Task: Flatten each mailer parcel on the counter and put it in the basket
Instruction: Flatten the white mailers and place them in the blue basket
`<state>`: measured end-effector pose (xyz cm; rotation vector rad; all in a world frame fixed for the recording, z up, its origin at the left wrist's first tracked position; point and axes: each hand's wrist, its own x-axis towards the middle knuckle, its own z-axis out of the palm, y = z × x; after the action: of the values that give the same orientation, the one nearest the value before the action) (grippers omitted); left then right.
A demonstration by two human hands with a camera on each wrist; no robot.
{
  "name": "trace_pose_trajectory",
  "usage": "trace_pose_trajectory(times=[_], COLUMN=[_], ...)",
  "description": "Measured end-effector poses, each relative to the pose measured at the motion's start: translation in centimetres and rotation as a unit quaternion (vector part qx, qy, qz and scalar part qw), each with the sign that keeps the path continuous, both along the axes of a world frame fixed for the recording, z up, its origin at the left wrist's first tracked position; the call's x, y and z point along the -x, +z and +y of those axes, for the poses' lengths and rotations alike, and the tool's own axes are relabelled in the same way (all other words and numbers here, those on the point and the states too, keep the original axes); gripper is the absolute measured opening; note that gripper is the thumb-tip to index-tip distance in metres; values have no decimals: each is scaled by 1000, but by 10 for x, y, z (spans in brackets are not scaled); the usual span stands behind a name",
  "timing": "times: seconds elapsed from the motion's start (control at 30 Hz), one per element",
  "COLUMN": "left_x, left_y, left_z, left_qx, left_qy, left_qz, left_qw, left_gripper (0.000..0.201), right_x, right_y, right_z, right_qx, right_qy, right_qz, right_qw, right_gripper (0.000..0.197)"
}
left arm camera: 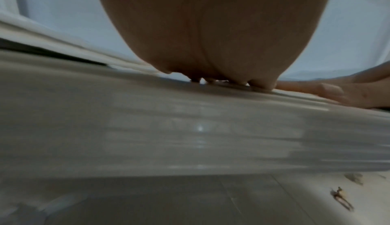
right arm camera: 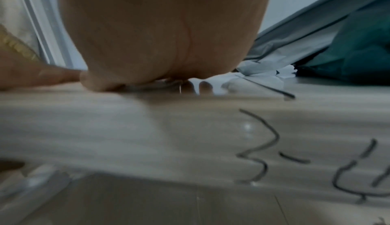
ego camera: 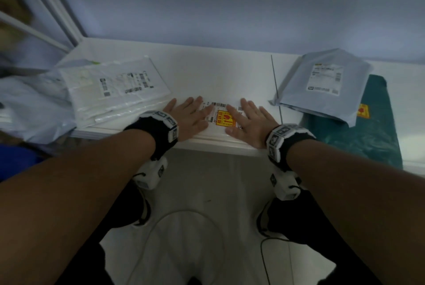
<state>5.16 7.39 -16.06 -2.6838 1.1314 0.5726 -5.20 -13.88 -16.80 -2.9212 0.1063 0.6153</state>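
Note:
A white mailer (ego camera: 220, 100) with a yellow and red sticker lies flat at the counter's front edge. My left hand (ego camera: 188, 115) and right hand (ego camera: 249, 121) press on it side by side, palms down, fingers straight and spread. In the left wrist view my left palm (left arm camera: 211, 28) lies flat on the mailer, and the right hand's fingers (left arm camera: 329, 90) show at the right. The right wrist view shows my right palm (right arm camera: 164, 28) pressed down in the same way. No basket is in view.
A stack of white and clear mailers (ego camera: 115, 87) lies at the counter's left. At the right a grey mailer (ego camera: 322, 84) rests on a dark green one (ego camera: 372, 128). The white counter (ego camera: 207, 66) meets a wall behind. Cables trail on the floor (ego camera: 195, 192) below.

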Motion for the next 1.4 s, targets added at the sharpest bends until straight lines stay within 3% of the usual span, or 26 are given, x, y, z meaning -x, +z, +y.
trace_pose_trajectory(times=[0.17, 0.4, 0.83, 1.13, 1.27, 1.4], left_x=[-15, -19, -26, -20, -13, -1], left_y=[6, 10, 27, 32, 39, 44], left_z=[16, 9, 4, 3, 1, 2], left_qx=[-32, -55, -73, -69, -80, -12], left_qy=[-18, -66, -44, -54, -57, -82], left_qz=[-13, -54, -6, -34, -54, -42], left_qw=[999, 995, 996, 996, 994, 996], left_gripper=[79, 83, 98, 97, 96, 89], right_x=[-1, -4, -12, -10, -10, -1], right_y=[6, 9, 29, 31, 37, 43], right_z=[-25, -33, -27, -22, -18, -13], right_qx=[-5, 56, 74, 36, -7, -2], right_qy=[32, 76, 63, 23, -16, -24], right_qz=[-6, -18, 49, 32, 14, -1], right_qw=[999, 995, 994, 999, 1000, 1000], right_gripper=[90, 92, 95, 92, 81, 72])
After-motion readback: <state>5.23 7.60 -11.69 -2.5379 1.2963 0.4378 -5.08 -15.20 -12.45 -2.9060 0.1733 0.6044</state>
